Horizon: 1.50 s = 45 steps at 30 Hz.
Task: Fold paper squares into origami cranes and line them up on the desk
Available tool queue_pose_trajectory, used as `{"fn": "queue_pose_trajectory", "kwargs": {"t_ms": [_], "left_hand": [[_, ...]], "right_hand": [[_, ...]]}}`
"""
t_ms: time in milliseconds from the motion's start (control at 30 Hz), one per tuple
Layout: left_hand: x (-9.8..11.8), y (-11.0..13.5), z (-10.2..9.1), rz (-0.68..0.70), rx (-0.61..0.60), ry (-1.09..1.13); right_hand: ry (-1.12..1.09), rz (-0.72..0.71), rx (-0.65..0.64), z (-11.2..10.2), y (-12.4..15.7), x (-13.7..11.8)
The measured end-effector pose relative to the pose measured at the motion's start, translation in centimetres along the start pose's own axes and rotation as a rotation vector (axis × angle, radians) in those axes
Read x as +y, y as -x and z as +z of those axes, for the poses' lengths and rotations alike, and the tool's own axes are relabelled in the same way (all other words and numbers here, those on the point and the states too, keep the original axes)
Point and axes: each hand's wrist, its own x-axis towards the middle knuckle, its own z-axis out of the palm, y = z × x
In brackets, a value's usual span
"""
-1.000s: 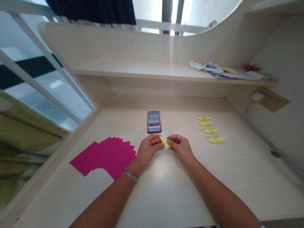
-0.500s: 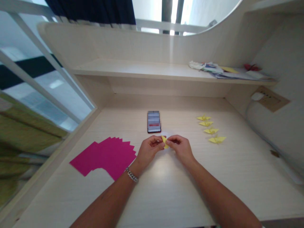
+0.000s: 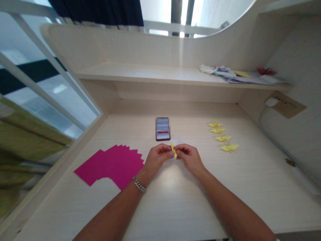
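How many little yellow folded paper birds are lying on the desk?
4, in a row on the right of the desk: farthest bird, second bird, third bird, nearest bird. One more yellow paper piece is pinched between the left hand and right hand.

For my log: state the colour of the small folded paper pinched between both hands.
Yellow. The folded paper shows best in the head view, the only view.

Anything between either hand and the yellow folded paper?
Nothing visible. The left hand and right hand both pinch the yellow folded paper directly. The phone lies beyond them, and the pink sheets are off to the left.
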Motion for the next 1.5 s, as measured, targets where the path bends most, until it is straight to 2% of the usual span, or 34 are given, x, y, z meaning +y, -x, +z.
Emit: {"fn": "queue_pose_trajectory", "kwargs": {"t_ms": [233,600,900,1067,1267,1400,1500], "left_hand": [[0.1,-0.1,-0.1,-0.027,0.018,0.048],[-0.5,-0.1,-0.5,-0.062,-0.044,0.108],[0.1,0.0,0.0,-0.09,-0.024,0.181],[0.1,-0.2,0.1,-0.057,0.061,0.023],[-0.3,-0.3,0.4,0.019,0.073,-0.149],[-0.5,-0.2,0.4,0.091,0.153,-0.21],[-0.3,-0.3,0.3,0.109,0.169,-0.238]], "right_hand": [[-0.068,0.032,-0.047,0.1,0.1,-0.4],[-0.073,0.026,-0.07,-0.2,-0.1,0.2],[-0.039,0.025,-0.064,0.0,0.1,-0.2],[-0.054,0.052,0.0,0.0,0.0,-0.4],[0.061,0.022,0.059,-0.2,-0.3,0.7],[0.165,-0.04,0.023,-0.1,-0.2,1.2],[0.141,-0.063,0.008,0.1,-0.1,1.4]]}}
